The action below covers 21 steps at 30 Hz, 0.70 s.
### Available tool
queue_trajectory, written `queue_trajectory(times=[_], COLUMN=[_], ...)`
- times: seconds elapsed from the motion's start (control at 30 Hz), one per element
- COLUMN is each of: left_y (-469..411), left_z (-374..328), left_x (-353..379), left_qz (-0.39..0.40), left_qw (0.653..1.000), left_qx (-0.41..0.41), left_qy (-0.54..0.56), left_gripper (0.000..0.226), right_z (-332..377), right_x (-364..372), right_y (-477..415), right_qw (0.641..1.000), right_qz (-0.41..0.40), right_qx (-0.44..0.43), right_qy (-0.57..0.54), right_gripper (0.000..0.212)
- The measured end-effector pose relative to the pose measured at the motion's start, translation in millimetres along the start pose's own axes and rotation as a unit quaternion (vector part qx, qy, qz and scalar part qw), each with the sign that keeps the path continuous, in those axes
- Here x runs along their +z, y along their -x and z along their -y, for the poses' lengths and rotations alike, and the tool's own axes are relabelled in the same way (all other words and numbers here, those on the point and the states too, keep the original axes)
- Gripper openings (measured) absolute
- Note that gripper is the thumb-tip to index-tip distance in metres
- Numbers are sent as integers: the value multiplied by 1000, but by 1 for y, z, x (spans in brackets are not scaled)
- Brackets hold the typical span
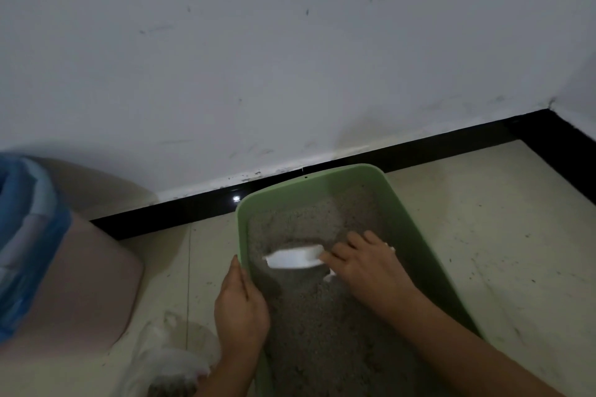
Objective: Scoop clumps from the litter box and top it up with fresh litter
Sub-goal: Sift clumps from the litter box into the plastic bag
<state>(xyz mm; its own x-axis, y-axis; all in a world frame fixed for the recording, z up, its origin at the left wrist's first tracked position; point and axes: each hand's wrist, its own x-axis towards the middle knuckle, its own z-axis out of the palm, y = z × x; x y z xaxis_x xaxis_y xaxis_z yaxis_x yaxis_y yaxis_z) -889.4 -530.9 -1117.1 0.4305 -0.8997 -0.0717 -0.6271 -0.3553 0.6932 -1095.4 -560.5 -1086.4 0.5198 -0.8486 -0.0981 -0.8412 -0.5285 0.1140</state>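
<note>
Nearby, pink bin (90,274) beside litter box (309,173); right fingers (335,255) round scoop (295,256), left fingers (234,271) round its rim (242,229).

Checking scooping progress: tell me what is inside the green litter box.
Grey litter covers its floor; the right hand holds a white scoop in it. Whatever lies beneath the litter is covered.

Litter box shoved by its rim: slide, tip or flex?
Probably heavy: grey litter covers the litter box floor. Likely slides, not tips: low, wide, on smooth tiles. Rim may flex where the left hand grips it; right hand holds the scoop.
</note>
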Motion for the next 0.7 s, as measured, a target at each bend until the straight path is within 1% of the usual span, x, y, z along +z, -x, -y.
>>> queue_trajectory(times=[0.1,0.17,0.2,0.23,0.27,0.3,0.37,0.43,0.47,0.6,0.7], left_y=[0,1,1,2,3,4,8,15,18,24,23], left_z=[-1,-1,-1,-1,-1,-1,-3,-4,-4,1,2], left_x=[0,-1,-1,-3,-4,-5,-9,-12,-13,-14,-13], left_qz=[-7,-4,0,3,6,9,23,34,39,48,49], left_qw=[999,999,999,999,998,998,995,992,989,980,979], left_qx=[-15,-17,-15,-13,-14,-18,-30,-40,-46,-61,-65], left_qy=[27,35,40,47,55,65,87,119,138,182,189], left_gripper=[43,43,43,43,43,43,42,43,43,44,44], right_z=[-9,-13,-14,-16,-20,-23,-26,-20,-15,3,16], right_x=[-15,-34,-44,-54,-62,-70,-86,-96,-101,-106,-101], right_y=[32,50,57,65,72,78,85,88,90,99,100], right_qw=[999,997,996,997,998,997,991,984,979,949,910], right_qz=[30,65,80,76,60,49,55,94,121,226,324], right_qx=[-31,-35,-33,-23,4,48,111,137,143,131,120], right_qy=[22,30,24,14,-2,-21,-53,-71,-82,-177,-230], right_gripper=[68,73,71,66,60,53,38,25,23,26,38])
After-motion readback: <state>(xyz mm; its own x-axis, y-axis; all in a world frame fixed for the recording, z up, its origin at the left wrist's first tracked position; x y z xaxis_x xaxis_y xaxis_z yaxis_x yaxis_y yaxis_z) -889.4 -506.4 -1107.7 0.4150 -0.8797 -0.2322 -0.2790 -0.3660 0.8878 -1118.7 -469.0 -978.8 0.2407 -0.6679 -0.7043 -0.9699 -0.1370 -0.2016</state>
